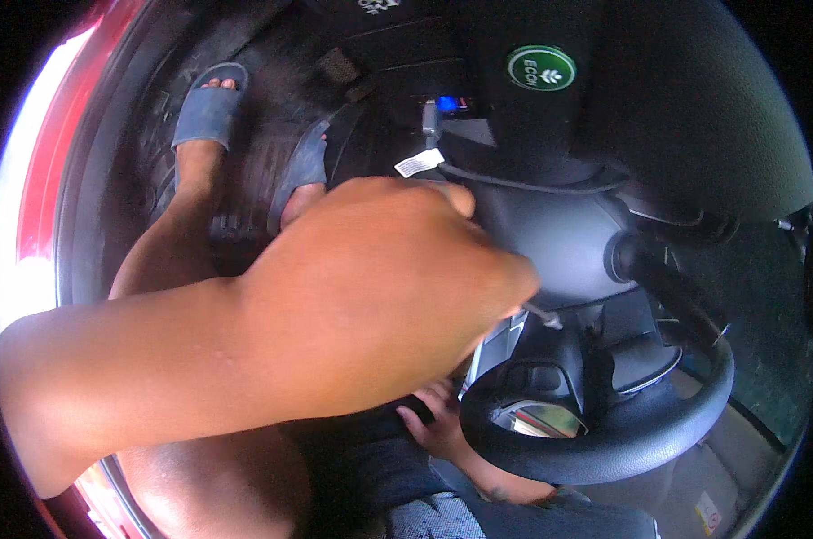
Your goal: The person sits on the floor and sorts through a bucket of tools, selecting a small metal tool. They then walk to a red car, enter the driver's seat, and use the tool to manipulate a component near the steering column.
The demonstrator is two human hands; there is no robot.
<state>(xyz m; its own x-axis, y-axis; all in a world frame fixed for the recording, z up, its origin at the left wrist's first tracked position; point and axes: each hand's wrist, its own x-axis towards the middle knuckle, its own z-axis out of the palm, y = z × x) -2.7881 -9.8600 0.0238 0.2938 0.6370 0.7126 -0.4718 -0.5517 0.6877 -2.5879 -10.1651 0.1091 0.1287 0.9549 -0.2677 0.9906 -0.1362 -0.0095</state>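
Note:
My left hand [388,287] fills the middle of the view, its back toward me and its fingers closed. A thin grey metal tip [545,316] sticks out past its knuckles toward the steering column. Whatever it belongs to is hidden inside the fist. Lower down, my right hand [435,424] sits left of the steering wheel [595,460], thumb and fingers apart. Its fingertips are partly covered by my left hand. Close to them is a pale, silvery panel-like piece [496,352]; I cannot tell whether they touch it.
Under the dashboard, a grey plug [431,119] with a white tag [420,162] hangs beside a small blue light [447,104]. A round green button [541,68] is on the dark dash. Pedals [339,66] and my sandalled feet [204,117] are in the footwell. The red door frame [43,198] borders the left.

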